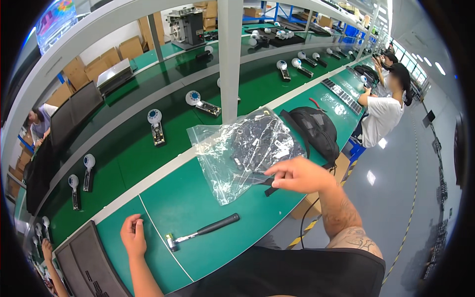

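My left hand point(133, 236) is by the near left part of the green workbench point(178, 210), its fingers curled in and nothing showing in them. To its right lies a small hammer point(207, 230) with a black grip and a yellow-and-black head. My right hand point(302, 176) hovers at the lower right edge of a clear plastic bag point(217, 171), fingers partly stretched out and apart. Whether its fingertips touch the bag cannot be told. Inside the bag are many small black parts point(264, 138).
White bulb-shaped devices with black bases point(155, 121) stand along the green conveyor point(123, 163). A black mesh bag point(314, 129) and red pliers point(316, 104) lie to the right. A dark tray point(81, 252) is at the left, near another person's hand point(47, 250). Co-workers point(383, 119) sit farther right.
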Tool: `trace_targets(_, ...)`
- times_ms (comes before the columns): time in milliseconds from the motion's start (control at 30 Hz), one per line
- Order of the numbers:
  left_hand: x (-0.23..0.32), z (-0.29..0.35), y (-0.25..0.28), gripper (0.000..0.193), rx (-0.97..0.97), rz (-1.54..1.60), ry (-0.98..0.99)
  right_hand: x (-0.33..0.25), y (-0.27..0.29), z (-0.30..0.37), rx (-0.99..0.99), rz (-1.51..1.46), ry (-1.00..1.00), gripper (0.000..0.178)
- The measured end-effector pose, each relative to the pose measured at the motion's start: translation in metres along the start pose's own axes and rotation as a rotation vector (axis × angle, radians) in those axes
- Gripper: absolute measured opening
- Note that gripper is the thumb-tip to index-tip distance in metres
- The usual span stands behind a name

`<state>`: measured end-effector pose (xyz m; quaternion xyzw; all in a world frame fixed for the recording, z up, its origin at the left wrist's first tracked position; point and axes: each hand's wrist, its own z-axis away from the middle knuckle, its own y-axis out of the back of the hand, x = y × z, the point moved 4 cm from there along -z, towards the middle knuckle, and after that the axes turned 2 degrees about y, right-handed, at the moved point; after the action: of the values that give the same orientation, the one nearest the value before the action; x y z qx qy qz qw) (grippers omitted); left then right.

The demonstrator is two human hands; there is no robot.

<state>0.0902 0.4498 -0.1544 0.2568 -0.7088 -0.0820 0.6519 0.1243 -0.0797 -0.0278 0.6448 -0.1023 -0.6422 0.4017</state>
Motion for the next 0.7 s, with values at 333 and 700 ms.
trace_targets(333,0.02,0.002,0.008,0.026,0.005,-0.141,-0.087,-0.062,-0.125,-0.008,-0.085,-0.258,0.27,0.029)
trace_targets(700,0.02,-0.019,0.028,0.024,-0.222,-0.413,-0.177,-0.122,-0.236,-0.1,-0.205,0.435,0.703,0.061)
